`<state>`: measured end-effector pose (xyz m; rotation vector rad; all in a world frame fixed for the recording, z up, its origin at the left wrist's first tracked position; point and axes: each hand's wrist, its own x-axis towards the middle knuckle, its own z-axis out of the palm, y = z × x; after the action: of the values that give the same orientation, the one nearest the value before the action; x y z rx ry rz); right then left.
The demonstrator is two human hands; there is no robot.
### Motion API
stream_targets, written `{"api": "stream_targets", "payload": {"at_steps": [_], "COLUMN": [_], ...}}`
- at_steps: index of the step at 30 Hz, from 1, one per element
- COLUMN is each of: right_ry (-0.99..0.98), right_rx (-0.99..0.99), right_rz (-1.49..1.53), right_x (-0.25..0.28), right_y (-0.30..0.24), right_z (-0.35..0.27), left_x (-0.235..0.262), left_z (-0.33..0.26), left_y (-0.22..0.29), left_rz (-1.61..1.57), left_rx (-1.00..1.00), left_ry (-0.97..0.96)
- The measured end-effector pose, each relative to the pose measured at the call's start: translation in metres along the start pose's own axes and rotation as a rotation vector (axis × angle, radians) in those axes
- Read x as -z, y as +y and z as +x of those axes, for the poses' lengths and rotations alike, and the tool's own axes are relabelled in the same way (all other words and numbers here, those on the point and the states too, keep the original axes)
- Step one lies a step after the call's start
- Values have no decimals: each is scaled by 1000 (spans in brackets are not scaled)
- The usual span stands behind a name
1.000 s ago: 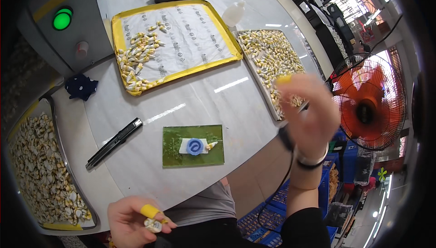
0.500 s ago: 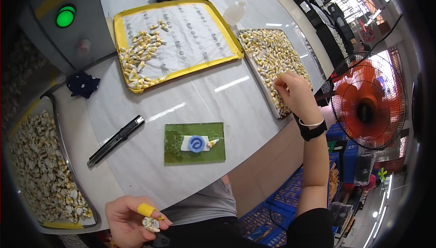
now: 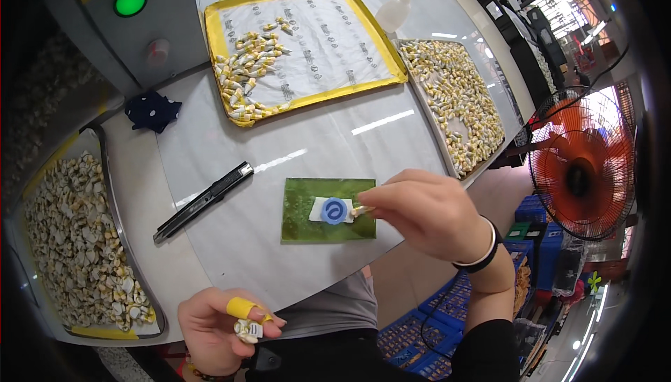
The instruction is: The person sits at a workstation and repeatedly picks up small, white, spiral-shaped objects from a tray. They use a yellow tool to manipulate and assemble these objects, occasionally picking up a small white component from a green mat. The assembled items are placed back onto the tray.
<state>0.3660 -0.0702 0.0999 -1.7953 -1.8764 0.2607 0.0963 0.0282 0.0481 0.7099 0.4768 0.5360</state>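
At the near edge of the table, my left hand (image 3: 220,329) has its fingers closed on a small white figurine-like piece (image 3: 247,330) with a dark-marked patch. Yellow wrap covers one finger. My right hand (image 3: 437,221) reaches over the right side of a green rectangular plate (image 3: 297,232). Its thumb and fingers pinch a small yellow-and-white piece (image 3: 358,211), partly hidden by the fingertips. Just left of that piece, a round blue disc (image 3: 334,210) with a dark curl sits over a white paper strip (image 3: 318,211) on the plate.
A black box cutter (image 3: 203,202) lies left of the plate. Behind are a yellow-rimmed tray (image 3: 335,106) and a tray (image 3: 447,162) of small yellow-and-white pieces, with a white bottle (image 3: 393,13) between. A tray of whitish pieces (image 3: 84,242) stands left; an orange fan (image 3: 580,172) is at right.
My right hand has moved from the right tray to the green plate and now pinches at the small piece beside the blue disc. My left hand keeps its hold. The view has shifted.
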Motion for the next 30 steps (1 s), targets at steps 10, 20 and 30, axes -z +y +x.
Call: {"api": "stream_targets", "payload": {"at_steps": [10, 20, 30], "right_ry": [-189, 120, 163], "right_rx": [195, 131, 182], "right_rz": [-181, 27, 645], "right_x": [-9, -14, -34], "right_y": [2, -18, -52], "right_z": [16, 8, 0], "left_x": [2, -3, -23], "left_z": [-2, 6, 11], "left_y": [2, 8, 12], "left_rz": [54, 662, 826], "left_rx": [-82, -499, -673], "left_ry": [-56, -234, -268]}}
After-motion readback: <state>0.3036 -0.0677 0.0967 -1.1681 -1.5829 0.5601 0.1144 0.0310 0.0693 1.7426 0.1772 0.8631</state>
